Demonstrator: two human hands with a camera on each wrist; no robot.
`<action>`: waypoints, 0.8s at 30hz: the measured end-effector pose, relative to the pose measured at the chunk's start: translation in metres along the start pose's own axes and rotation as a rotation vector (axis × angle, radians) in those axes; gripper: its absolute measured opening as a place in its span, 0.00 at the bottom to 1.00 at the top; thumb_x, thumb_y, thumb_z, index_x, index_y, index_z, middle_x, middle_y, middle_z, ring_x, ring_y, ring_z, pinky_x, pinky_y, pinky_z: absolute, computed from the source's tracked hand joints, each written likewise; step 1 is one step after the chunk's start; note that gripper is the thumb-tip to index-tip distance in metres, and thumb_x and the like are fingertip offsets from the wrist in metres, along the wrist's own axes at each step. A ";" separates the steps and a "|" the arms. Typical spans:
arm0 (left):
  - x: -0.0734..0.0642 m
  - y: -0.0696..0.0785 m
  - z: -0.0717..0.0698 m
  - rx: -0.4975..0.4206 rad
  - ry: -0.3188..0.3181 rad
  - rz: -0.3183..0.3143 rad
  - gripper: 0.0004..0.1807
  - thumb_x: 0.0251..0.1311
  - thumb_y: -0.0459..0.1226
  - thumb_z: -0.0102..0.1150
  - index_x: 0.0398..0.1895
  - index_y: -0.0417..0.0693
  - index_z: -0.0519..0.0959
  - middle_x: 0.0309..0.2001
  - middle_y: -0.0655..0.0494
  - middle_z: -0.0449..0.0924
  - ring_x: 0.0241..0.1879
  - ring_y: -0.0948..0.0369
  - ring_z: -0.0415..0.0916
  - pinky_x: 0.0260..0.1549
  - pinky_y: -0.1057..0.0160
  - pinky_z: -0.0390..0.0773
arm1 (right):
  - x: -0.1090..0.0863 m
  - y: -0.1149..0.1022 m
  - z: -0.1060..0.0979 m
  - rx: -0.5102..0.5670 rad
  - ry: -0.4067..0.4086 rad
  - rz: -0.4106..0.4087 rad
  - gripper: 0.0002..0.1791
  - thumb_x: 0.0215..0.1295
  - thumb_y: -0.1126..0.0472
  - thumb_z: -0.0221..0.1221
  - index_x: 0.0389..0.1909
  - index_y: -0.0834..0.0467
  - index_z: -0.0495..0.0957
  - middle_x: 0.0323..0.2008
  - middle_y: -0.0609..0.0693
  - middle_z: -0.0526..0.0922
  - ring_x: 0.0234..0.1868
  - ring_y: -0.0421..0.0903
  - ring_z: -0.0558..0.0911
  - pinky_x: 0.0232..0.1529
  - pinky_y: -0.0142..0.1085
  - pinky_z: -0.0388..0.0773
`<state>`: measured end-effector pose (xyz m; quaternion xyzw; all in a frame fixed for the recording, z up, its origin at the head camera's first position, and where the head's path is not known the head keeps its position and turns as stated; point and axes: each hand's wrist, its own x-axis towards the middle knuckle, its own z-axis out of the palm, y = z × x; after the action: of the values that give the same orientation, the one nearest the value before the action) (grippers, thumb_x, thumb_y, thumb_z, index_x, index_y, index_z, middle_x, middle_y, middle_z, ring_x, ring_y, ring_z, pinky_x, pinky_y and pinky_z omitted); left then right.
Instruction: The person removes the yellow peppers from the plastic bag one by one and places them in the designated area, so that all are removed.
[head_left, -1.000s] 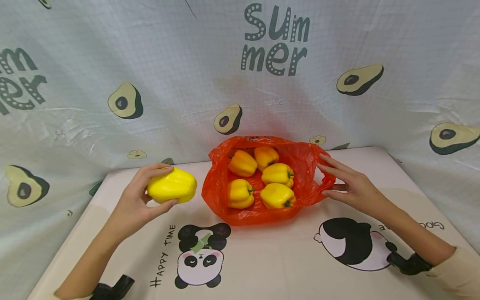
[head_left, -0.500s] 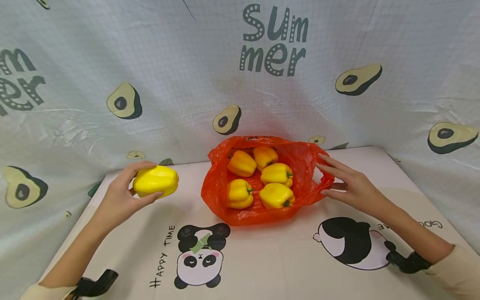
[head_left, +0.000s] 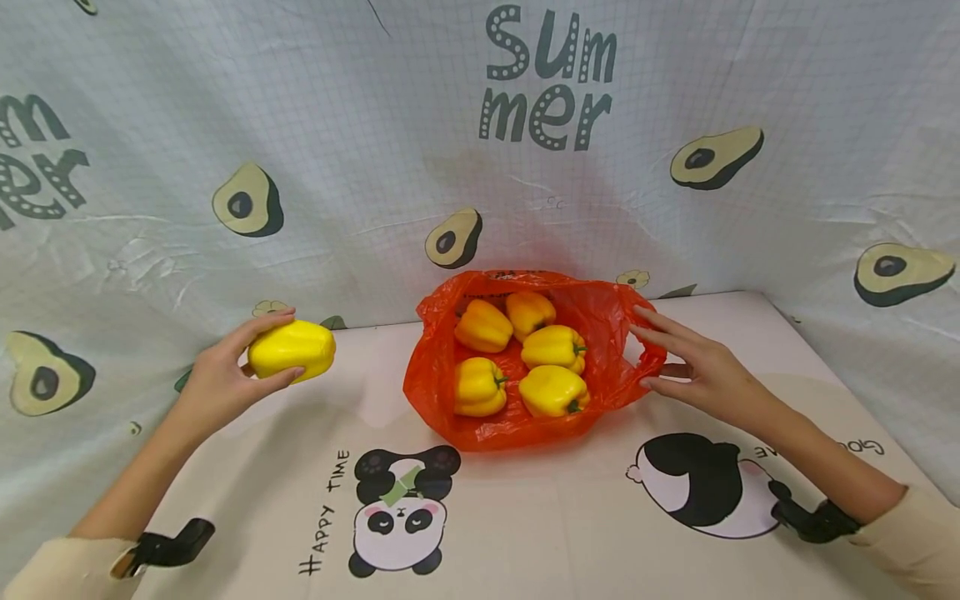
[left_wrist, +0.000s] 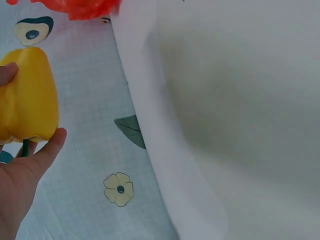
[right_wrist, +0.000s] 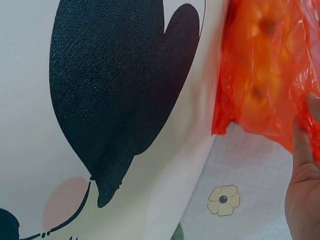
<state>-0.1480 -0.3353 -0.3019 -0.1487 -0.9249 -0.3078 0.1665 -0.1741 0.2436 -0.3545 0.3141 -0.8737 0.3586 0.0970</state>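
My left hand (head_left: 213, 379) holds a yellow bell pepper (head_left: 294, 350) above the left part of the table, thumb on the near side and fingers over the top. In the left wrist view the pepper (left_wrist: 37, 95) shows its green stem turned toward the palm. A red plastic bag (head_left: 517, 435) lies with its mouth facing me. Inside it rest several yellow bell peppers (head_left: 553, 392). At the bag's right side, my right hand (head_left: 712, 375) grips the handle loop between thumb and fingers, stretching the mouth wide. The right wrist view shows its fingers against the red plastic (right_wrist: 265, 75).
The table's cloth (head_left: 540, 525) is pale, with a printed panda (head_left: 401, 533) at front left and another black-and-white figure (head_left: 705, 487) at right. Behind the bag hangs a light curtain (head_left: 360, 167) printed with avocados, close to the table's back edge.
My left hand has carried the bell pepper leftward, away from the bag, and slightly up in the view. The right hand and the bag have stayed in place.
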 end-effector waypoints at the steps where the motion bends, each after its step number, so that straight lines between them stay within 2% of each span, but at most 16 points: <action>1: 0.001 -0.002 0.000 0.001 -0.007 0.000 0.38 0.55 0.35 0.76 0.70 0.51 0.72 0.68 0.44 0.73 0.54 0.80 0.64 0.37 0.82 0.71 | 0.000 0.000 0.000 0.001 -0.001 0.000 0.41 0.54 0.69 0.73 0.71 0.60 0.71 0.76 0.60 0.62 0.57 0.60 0.82 0.41 0.45 0.86; 6: 0.003 -0.010 0.004 0.033 -0.042 -0.018 0.37 0.57 0.37 0.75 0.71 0.49 0.71 0.66 0.42 0.73 0.47 0.67 0.66 0.36 0.80 0.70 | 0.000 0.000 -0.001 -0.005 -0.004 0.001 0.42 0.54 0.70 0.73 0.71 0.60 0.70 0.76 0.60 0.62 0.57 0.60 0.82 0.41 0.44 0.86; 14: 0.005 -0.029 0.006 0.069 -0.051 0.023 0.38 0.55 0.34 0.76 0.70 0.42 0.71 0.67 0.39 0.71 0.55 0.46 0.70 0.44 0.89 0.62 | 0.002 0.001 0.001 0.025 -0.007 -0.005 0.41 0.54 0.70 0.73 0.71 0.60 0.70 0.76 0.61 0.62 0.57 0.59 0.82 0.41 0.45 0.86; 19: 0.006 -0.040 0.005 0.079 -0.043 0.026 0.40 0.52 0.32 0.77 0.70 0.42 0.71 0.68 0.40 0.71 0.62 0.40 0.68 0.50 0.90 0.56 | 0.005 0.001 0.001 0.023 -0.009 -0.012 0.42 0.54 0.70 0.73 0.72 0.60 0.70 0.76 0.60 0.63 0.57 0.58 0.82 0.41 0.45 0.86; 24: 0.006 -0.045 0.005 0.070 -0.031 0.003 0.40 0.53 0.30 0.76 0.70 0.43 0.70 0.67 0.38 0.71 0.60 0.40 0.69 0.48 0.89 0.57 | 0.003 0.001 -0.002 -0.004 -0.005 0.022 0.42 0.55 0.70 0.73 0.72 0.60 0.69 0.75 0.60 0.63 0.59 0.61 0.80 0.42 0.44 0.86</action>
<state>-0.1715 -0.3651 -0.3265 -0.1491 -0.9373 -0.2728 0.1578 -0.1776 0.2440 -0.3526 0.3052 -0.8782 0.3569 0.0913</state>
